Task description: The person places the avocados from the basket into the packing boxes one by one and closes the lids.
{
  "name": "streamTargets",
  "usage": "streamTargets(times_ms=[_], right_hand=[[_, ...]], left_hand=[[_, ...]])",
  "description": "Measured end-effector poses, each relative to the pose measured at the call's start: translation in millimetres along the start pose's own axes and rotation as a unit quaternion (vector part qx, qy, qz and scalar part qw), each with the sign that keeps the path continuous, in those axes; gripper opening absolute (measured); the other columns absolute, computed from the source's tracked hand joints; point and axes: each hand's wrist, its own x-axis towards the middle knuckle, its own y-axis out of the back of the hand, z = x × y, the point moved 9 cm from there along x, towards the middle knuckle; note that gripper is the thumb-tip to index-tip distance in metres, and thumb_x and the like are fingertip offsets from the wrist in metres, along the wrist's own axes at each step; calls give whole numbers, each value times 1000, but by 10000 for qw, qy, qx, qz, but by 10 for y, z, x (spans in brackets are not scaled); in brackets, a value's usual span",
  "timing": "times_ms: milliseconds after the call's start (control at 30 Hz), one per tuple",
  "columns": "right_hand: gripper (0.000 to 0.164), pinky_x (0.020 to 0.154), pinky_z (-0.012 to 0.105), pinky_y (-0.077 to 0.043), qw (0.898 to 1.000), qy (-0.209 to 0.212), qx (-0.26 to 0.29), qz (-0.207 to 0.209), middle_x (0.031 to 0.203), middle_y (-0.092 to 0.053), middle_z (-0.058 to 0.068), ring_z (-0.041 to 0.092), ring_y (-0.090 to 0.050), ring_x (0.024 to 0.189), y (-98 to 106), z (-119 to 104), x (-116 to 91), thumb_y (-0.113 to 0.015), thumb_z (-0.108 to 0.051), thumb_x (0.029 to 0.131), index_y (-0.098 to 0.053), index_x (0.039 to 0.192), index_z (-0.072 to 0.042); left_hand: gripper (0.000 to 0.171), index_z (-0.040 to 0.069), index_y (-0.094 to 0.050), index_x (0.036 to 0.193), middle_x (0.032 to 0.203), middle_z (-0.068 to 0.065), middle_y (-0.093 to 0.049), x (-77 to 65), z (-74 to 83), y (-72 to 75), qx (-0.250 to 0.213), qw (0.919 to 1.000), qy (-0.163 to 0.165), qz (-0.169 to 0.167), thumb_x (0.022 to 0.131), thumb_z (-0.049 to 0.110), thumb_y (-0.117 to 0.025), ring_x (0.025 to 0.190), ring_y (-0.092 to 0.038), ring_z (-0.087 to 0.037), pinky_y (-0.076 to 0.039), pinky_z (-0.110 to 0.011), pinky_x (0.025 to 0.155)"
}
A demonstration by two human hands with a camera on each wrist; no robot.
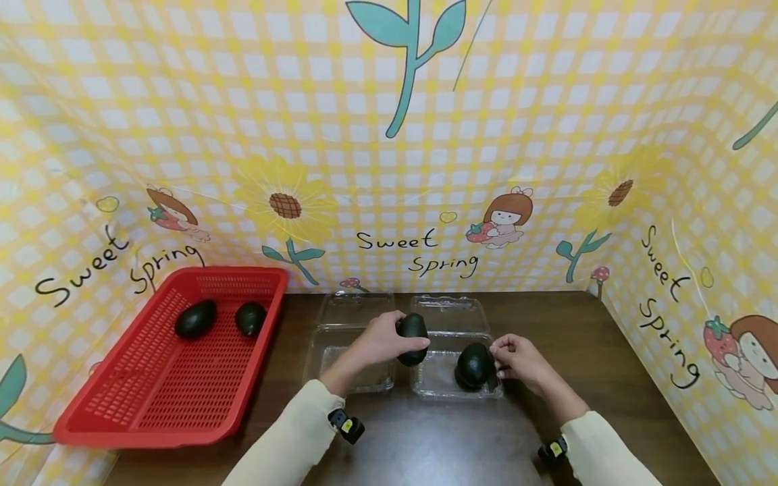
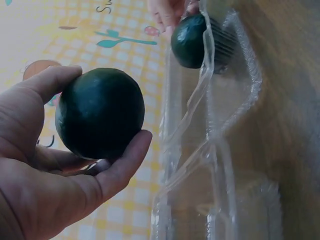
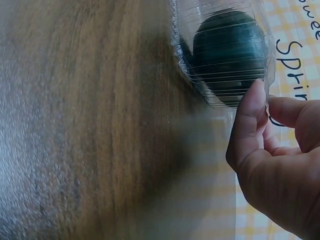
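My left hand (image 1: 381, 339) grips a dark green avocado (image 1: 412, 339) with fingers and thumb round it, held up over the gap between two clear plastic clamshell containers. In the left wrist view the same avocado (image 2: 100, 114) hangs beside the container walls, apart from them. A second avocado (image 1: 475, 366) lies inside the right clamshell container (image 1: 433, 390), at its right end. That container's right rim is pinched by my right hand (image 1: 521, 361). The right wrist view shows thumb and fingers (image 3: 247, 117) at the rim, with the avocado (image 3: 230, 52) behind the ribbed wall.
At the left stands a red plastic basket (image 1: 164, 442) with two more avocados (image 1: 196, 319) near its back. The left clamshell container (image 1: 313, 358) has its lid raised at the back, as does the right one. A checked cloth (image 1: 389, 169) hangs behind the wooden table (image 1: 450, 445).
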Motion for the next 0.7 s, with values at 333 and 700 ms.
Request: streamTargets(times_ms=[333,700], right_hand=[[12,61,27,-57,10000,16,-14,-38,82,-59,2,13,-58,72,-10,5,11,-54,-6,106,-54,110,5],[11,61,27,-56,10000,30,-37,-48,81,-58,2,12,-58,72,-3,3,21,-54,-5,106,-53,110,5]], left_hand=[[60,-2,-61,129,107,-14,-69,93,37,-247,-55,9998,-93,-175,89,40,-79,79,-67,-19,-58,-34,66],[54,-2,-63,122,99,-11,-68,206,169,-493,412,9990,-155,-76,87,34,-82,72,-63,-17,-53,-30,60]])
